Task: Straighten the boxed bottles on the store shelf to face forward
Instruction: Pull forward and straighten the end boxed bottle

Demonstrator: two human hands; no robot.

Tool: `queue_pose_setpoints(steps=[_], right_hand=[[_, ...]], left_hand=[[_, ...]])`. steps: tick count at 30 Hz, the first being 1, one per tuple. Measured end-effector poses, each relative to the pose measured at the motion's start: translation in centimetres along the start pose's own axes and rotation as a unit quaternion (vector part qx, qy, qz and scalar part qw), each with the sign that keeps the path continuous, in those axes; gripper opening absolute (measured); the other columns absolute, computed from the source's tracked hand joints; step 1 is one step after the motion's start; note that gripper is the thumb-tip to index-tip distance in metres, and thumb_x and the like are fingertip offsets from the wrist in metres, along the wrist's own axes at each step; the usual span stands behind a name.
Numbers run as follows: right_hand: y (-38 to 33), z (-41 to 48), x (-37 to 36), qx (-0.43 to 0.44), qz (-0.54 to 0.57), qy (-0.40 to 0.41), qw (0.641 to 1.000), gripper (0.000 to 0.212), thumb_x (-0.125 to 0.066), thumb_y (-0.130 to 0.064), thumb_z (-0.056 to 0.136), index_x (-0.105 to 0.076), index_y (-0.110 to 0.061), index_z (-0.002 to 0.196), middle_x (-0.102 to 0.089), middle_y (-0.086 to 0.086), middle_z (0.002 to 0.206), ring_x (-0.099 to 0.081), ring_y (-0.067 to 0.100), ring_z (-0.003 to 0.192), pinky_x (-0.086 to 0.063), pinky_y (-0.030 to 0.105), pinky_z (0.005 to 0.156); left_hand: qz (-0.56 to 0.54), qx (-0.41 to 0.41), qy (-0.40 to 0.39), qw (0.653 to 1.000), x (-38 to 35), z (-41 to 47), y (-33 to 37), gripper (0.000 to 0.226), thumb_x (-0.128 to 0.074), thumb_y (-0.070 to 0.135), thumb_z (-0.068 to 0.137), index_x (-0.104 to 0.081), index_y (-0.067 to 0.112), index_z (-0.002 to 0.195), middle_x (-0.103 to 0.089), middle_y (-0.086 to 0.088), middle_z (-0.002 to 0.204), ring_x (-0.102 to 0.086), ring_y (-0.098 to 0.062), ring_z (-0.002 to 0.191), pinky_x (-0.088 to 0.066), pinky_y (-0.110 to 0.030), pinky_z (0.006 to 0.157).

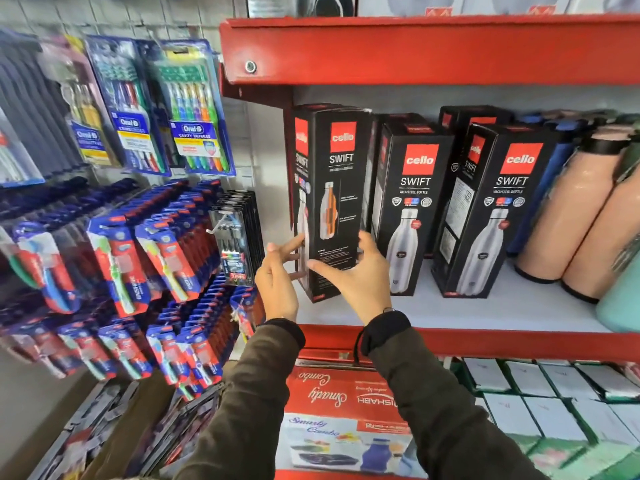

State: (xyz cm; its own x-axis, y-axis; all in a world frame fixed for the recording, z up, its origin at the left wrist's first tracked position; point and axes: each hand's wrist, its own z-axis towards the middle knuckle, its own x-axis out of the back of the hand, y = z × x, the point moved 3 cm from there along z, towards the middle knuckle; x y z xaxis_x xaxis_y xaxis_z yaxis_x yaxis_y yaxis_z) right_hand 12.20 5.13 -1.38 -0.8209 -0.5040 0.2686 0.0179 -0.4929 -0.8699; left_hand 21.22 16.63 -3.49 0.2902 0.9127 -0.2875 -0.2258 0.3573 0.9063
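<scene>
Three tall black boxed bottles stand in a front row on the white shelf. The leftmost box is turned, showing a side panel with an orange cut-away bottle. Both my hands are at its lower part. My left hand lies against its left edge with fingers spread. My right hand wraps the front and right edge. The middle box and the right box show a steel bottle picture and stand slightly angled. More black boxes stand behind them.
Peach bottles and blue ones stand loose at the shelf's right. A red shelf beam runs overhead. Toothbrush packs hang on the left wall. Below lie a red combo box and white boxes.
</scene>
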Motion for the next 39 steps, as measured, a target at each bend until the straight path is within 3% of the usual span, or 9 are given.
queue_pose_setpoints(steps=[4, 7, 10, 13, 16, 18, 25, 31, 39], right_hand=[[0.1, 0.1, -0.2, -0.010, 0.005, 0.010, 1.000, 0.075, -0.088, -0.056, 0.053, -0.056, -0.033, 0.117, -0.071, -0.016, 0.106, -0.067, 0.000, 0.101, -0.057, 0.032, 0.090], [0.2, -0.1, -0.2, -0.004, 0.010, -0.001, 1.000, 0.068, -0.087, -0.049, 0.057, -0.055, -0.035, 0.115, -0.070, -0.018, 0.105, -0.067, -0.001, 0.099, -0.057, 0.029, 0.090], [0.2, -0.1, 0.0, 0.012, 0.015, -0.026, 0.999, 0.059, -0.088, -0.037, 0.065, -0.052, -0.040, 0.112, -0.066, -0.027, 0.101, -0.062, -0.014, 0.095, -0.051, 0.014, 0.086], [0.2, 0.1, -0.2, 0.023, 0.021, -0.055, 0.998, 0.069, -0.084, -0.039, 0.069, -0.050, -0.039, 0.129, -0.065, -0.020, 0.119, -0.059, -0.010, 0.111, -0.048, 0.017, 0.098], [0.4, 0.5, -0.6, 0.020, 0.031, -0.089, 0.995, 0.091, -0.077, -0.042, 0.075, -0.029, -0.031, 0.152, -0.051, -0.010, 0.148, -0.046, 0.003, 0.136, -0.038, 0.033, 0.116], [0.5, 0.6, -0.6, 0.028, 0.019, -0.100, 0.994, 0.084, -0.071, -0.032, 0.084, -0.026, -0.027, 0.154, -0.042, -0.007, 0.155, -0.038, 0.005, 0.143, -0.033, 0.036, 0.120], [0.9, 0.8, -0.2, 0.050, -0.001, -0.107, 0.993, 0.065, -0.060, -0.010, 0.095, -0.033, -0.024, 0.152, -0.047, -0.006, 0.150, -0.040, -0.004, 0.134, -0.027, -0.005, 0.099], [1.5, 0.5, -0.4, 0.044, -0.007, -0.109, 0.993, 0.063, -0.056, -0.005, 0.096, -0.032, -0.021, 0.152, -0.047, -0.016, 0.136, -0.040, -0.006, 0.127, -0.025, -0.007, 0.099], [2.2, 0.3, -0.7, 0.041, 0.001, -0.107, 0.993, 0.062, -0.054, -0.005, 0.097, -0.031, -0.023, 0.152, -0.045, -0.017, 0.137, -0.041, -0.002, 0.129, -0.031, 0.009, 0.108]], left_hand=[[0.038, -0.052, -0.003, 0.998, 0.1, 0.1, 0.5, 0.051, -0.027, 0.038, 0.108, -0.075, 0.022, 0.115, -0.072, 0.004, 0.116, -0.058, -0.005, 0.093, -0.051, -0.036, 0.084], [0.117, -0.068, -0.032, 0.990, 0.2, 1.8, -0.2, 0.043, -0.029, 0.036, 0.108, -0.058, 0.026, 0.137, -0.061, 0.006, 0.135, -0.053, -0.005, 0.125, -0.039, -0.036, 0.114], [0.129, 0.003, -0.094, 0.987, 0.2, 3.1, -0.9, 0.046, -0.030, 0.035, 0.107, -0.047, 0.020, 0.148, -0.048, 0.006, 0.152, -0.041, -0.010, 0.144, -0.025, -0.034, 0.125], [0.121, 0.015, -0.136, 0.983, 0.2, 3.0, -0.4, 0.045, -0.030, 0.032, 0.109, -0.045, 0.015, 0.148, -0.046, 0.013, 0.146, -0.042, -0.007, 0.139, -0.026, -0.024, 0.119], [0.114, -0.011, -0.149, 0.982, 0.5, 2.9, -0.6, 0.039, -0.032, 0.034, 0.108, -0.057, 0.016, 0.132, -0.063, 0.007, 0.126, -0.057, -0.013, 0.124, -0.039, -0.033, 0.115], [0.106, -0.030, -0.155, 0.982, 0.5, 2.8, -0.9, 0.037, -0.034, 0.031, 0.108, -0.058, 0.017, 0.132, -0.065, 0.005, 0.124, -0.059, -0.015, 0.124, -0.043, -0.034, 0.111], [0.110, -0.052, -0.129, 0.984, 0.0, 2.2, -2.1, 0.037, -0.039, 0.025, 0.106, -0.050, 0.025, 0.142, -0.057, 0.008, 0.142, -0.050, -0.007, 0.136, -0.037, -0.035, 0.118], [0.137, -0.042, -0.129, 0.981, 0.0, 1.6, -2.5, 0.031, -0.039, 0.020, 0.107, -0.046, 0.034, 0.134, -0.056, 0.020, 0.131, -0.047, 0.025, 0.118, -0.034, -0.002, 0.101], [0.131, -0.033, -0.132, 0.982, 0.1, 1.4, -2.9, 0.035, -0.039, 0.021, 0.107, -0.048, 0.020, 0.141, -0.058, 0.005, 0.140, -0.053, -0.007, 0.132, -0.039, -0.020, 0.109]])
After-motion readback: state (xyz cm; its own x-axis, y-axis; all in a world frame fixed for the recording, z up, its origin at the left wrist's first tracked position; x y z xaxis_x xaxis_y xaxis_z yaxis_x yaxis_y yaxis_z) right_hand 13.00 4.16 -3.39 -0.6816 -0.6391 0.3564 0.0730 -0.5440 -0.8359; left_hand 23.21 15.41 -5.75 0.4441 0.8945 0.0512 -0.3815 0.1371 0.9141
